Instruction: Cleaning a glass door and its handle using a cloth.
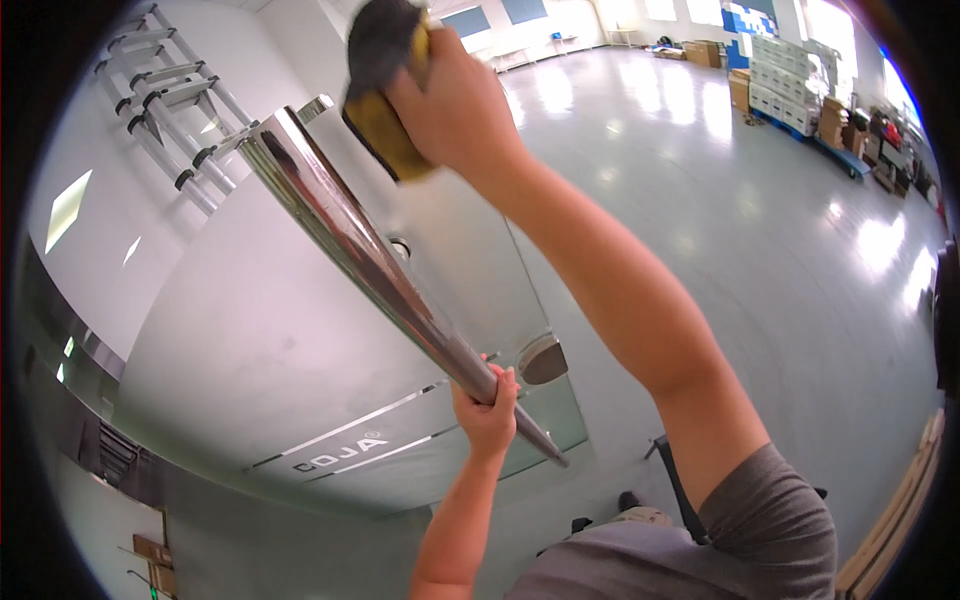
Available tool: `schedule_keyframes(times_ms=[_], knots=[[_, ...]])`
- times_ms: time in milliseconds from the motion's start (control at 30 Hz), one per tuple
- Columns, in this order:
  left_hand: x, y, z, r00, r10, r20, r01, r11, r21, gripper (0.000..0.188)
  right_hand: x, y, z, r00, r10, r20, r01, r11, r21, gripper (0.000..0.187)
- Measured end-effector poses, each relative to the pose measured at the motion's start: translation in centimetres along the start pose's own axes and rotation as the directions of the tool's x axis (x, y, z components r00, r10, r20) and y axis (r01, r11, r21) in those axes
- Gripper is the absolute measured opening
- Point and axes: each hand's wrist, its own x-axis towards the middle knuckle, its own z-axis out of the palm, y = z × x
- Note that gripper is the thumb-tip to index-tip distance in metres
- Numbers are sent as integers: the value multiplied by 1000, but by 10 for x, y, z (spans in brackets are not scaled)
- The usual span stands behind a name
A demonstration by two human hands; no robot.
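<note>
A long shiny metal tubular door handle (360,250) runs slantwise beside a frosted glass door (260,350) with a band of clear lettering. Fingers of my left hand (487,405) are wrapped round the lower part of this tube. Up near the tube's far end, my right hand (455,110) is closed on a black-and-yellow object (395,130), somewhat smeared by motion; its exact kind cannot be made out. The object is just right of the tube's top, and whether it touches the tube is unclear. A round metal fitting (543,360) sits on the glass near my left hand.
A folding metal ladder (180,95) leans at the upper left. Across the shiny grey floor (640,190), white stacked boxes (785,85) and a blue trolley (843,158) stand at the far right. Long wooden strips (895,510) lie at the lower right.
</note>
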Motion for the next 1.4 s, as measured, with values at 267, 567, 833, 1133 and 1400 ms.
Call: schedule_keyframes(times_ms=[267,567,833,1133,1400], knots=[[0,-7,-4,996,40,-74,-36,998,61,34,-186,128,-3,921,185,343,-232,968,100,39],[-4,-10,-7,993,91,-71,-86,994,62,33,-75,62,1,982,-95,166,90,995,36,47],[-3,-5,1,996,34,-81,-29,997,67,34,-47,42,-1,984,4,180,-36,984,173,45],[-3,-3,-4,997,43,-70,-38,997,68,34,-207,171,-35,937,350,21,-300,768,566,36],[-1,-6,-3,997,64,-40,-62,997,50,34,-386,239,-50,779,626,44,-579,690,434,33]])
